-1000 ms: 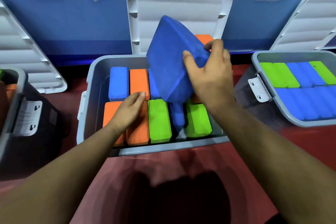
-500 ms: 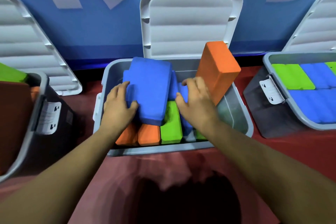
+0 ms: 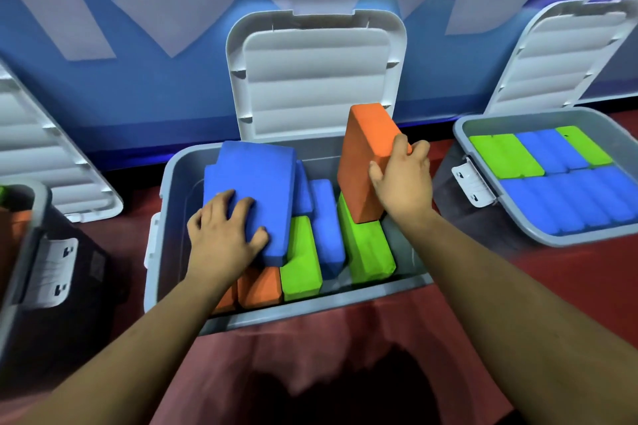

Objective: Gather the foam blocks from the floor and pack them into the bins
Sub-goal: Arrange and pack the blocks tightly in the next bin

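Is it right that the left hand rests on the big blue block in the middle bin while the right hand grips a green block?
No. The head view shows the right hand gripping the tilted orange block, not a green one. The rest holds: the left hand rests on the big blue block in the middle bin.

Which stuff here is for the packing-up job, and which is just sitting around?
For the job: left hand, blue block, right hand, orange block, middle bin.
Just around: open lid, full bin on the right, dark bin on the left.
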Motion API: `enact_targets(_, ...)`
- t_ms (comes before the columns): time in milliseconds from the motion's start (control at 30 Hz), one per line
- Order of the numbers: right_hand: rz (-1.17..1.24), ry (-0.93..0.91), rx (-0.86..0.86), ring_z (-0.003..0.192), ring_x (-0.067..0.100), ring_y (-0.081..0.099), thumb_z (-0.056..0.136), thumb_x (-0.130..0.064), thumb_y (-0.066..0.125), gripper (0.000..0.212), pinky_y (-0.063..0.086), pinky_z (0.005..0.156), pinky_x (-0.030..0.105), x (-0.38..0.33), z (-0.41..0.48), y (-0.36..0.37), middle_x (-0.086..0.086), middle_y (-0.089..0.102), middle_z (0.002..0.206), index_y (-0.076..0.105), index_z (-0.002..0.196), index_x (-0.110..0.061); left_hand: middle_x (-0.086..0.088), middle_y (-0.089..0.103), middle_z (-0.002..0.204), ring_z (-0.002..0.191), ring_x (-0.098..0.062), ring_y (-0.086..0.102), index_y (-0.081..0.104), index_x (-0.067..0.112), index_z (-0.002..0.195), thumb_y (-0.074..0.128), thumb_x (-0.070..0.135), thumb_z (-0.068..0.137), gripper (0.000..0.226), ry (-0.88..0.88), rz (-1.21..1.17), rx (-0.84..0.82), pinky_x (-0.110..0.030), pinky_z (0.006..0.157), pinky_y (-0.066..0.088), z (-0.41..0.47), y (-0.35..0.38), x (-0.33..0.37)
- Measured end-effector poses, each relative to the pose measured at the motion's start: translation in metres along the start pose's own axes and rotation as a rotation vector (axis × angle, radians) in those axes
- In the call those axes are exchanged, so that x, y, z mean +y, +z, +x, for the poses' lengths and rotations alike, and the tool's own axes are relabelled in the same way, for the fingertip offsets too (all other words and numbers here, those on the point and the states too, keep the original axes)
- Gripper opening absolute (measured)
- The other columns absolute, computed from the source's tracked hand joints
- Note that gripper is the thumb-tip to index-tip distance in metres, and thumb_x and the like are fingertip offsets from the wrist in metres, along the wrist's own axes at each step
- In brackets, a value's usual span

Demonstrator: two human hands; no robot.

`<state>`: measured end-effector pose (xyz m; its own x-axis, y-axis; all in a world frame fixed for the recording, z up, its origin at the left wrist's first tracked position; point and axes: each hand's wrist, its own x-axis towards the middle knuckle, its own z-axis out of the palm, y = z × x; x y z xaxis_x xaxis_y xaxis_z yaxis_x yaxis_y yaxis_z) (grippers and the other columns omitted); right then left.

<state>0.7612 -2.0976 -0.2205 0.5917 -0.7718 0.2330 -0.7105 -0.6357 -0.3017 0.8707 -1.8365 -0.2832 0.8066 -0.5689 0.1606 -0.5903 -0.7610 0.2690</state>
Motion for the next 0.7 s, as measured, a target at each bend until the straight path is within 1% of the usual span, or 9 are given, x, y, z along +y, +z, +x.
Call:
enact_targets(167, 0.179, 0.054, -0.011, 0.098, 0.048, 0.055, 0.088, -0.039, 0.066, 0.056, 0.044, 0.083, 0.044, 0.008, 0.007, -0.008, 0.023, 0.045, 0.119, 0.039, 0.120, -0.002, -0.009, 0.048, 0.137, 0.127, -0.029, 0.042, 0.061, 0.024, 0.123, 0.037, 0.061, 0.072, 0.067, 0.008, 0.012, -0.030, -0.048, 0.103, 0.029, 0.002, -0.003, -0.002)
enact_targets(300, 0.380, 0.109, 0.217, 0.093, 0.041, 0.054, 0.088, -0.033, 0.063, 0.044, 0.040, 0.079, 0.039, -0.004, 0.004, -0.024, 0.019, 0.050, 0.112, 0.044, 0.113, -0.002, -0.010, 0.049, 0.136, 0.129, -0.031, 0.039, 0.061, 0.020, 0.124, 0.035, 0.061, 0.071, 0.072, -0.036, -0.066, -0.016, -0.049, 0.106, 0.026, 0.005, -0.003, 0.004)
enact_targets(367, 0.581, 0.145, 0.301, 0.088, 0.032, 0.047, 0.088, -0.028, 0.062, 0.038, 0.032, 0.076, 0.032, -0.020, 0.003, -0.037, 0.018, 0.050, 0.110, 0.044, 0.109, -0.002, -0.015, 0.051, 0.133, 0.127, -0.036, 0.040, 0.056, 0.014, 0.129, 0.042, 0.060, 0.078, 0.070, -0.135, -0.203, 0.040, -0.051, 0.105, 0.028, 0.010, -0.010, 0.015)
enact_targets(433, 0.740, 0.209, 0.310, 0.088, 0.029, 0.047, 0.088, -0.026, 0.061, 0.034, 0.030, 0.076, 0.026, -0.033, 0.008, -0.043, 0.018, 0.054, 0.107, 0.042, 0.105, -0.005, -0.019, 0.051, 0.131, 0.124, -0.037, 0.043, 0.043, 0.010, 0.139, 0.053, 0.055, 0.091, 0.066, -0.252, -0.484, 0.122, -0.049, 0.103, 0.033, 0.017, -0.026, 0.029)
enact_targets(467, 0.818, 0.261, 0.281, 0.090, 0.032, 0.052, 0.088, -0.029, 0.060, 0.034, 0.036, 0.080, 0.029, -0.039, 0.011, -0.045, 0.015, 0.057, 0.103, 0.039, 0.104, -0.007, -0.017, 0.053, 0.129, 0.121, -0.034, 0.047, 0.036, 0.011, 0.142, 0.052, 0.054, 0.093, 0.067, -0.306, -0.662, 0.147, -0.044, 0.100, 0.037, 0.021, -0.036, 0.035)
enact_targets(500, 0.916, 0.334, 0.215, 0.092, 0.034, 0.056, 0.087, -0.033, 0.059, 0.037, 0.046, 0.082, 0.036, -0.043, 0.013, -0.046, 0.010, 0.057, 0.099, 0.038, 0.106, -0.010, -0.012, 0.056, 0.123, 0.117, -0.030, 0.052, 0.030, 0.015, 0.144, 0.049, 0.057, 0.093, 0.069, -0.355, -0.821, 0.146, -0.038, 0.096, 0.039, 0.025, -0.044, 0.040)
enact_targets(567, 1.169, 0.489, -0.001, 0.095, 0.026, 0.062, 0.088, -0.038, 0.057, 0.042, 0.060, 0.075, 0.048, -0.047, 0.008, -0.041, 0.002, 0.055, 0.100, 0.037, 0.116, -0.013, 0.003, 0.059, 0.110, 0.103, -0.020, 0.061, 0.025, 0.024, 0.145, 0.045, 0.068, 0.089, 0.074, -0.397, -1.049, 0.107, -0.032, 0.089, 0.043, 0.031, -0.056, 0.047)
enact_targets(633, 1.358, 0.566, -0.229, 0.101, 0.023, 0.065, 0.090, -0.038, 0.056, 0.050, 0.061, 0.072, 0.050, -0.052, -0.008, -0.028, 0.004, 0.056, 0.112, 0.036, 0.128, -0.013, 0.005, 0.057, 0.118, 0.104, -0.012, 0.061, 0.031, 0.032, 0.137, 0.053, 0.071, 0.084, 0.070, -0.376, -1.128, 0.146, -0.034, 0.093, 0.048, 0.034, -0.058, 0.045)
enact_targets(700, 1.394, 0.571, -0.379, 0.099, 0.023, 0.067, 0.088, -0.037, 0.058, 0.053, 0.061, 0.073, 0.047, -0.057, -0.025, -0.015, 0.006, 0.058, 0.118, 0.036, 0.132, -0.017, 0.002, 0.053, 0.128, 0.110, -0.005, 0.057, 0.036, 0.029, 0.123, 0.063, 0.052, 0.089, 0.050, -0.375, -1.107, 0.241, -0.036, 0.102, 0.045, 0.036, -0.055, 0.035)
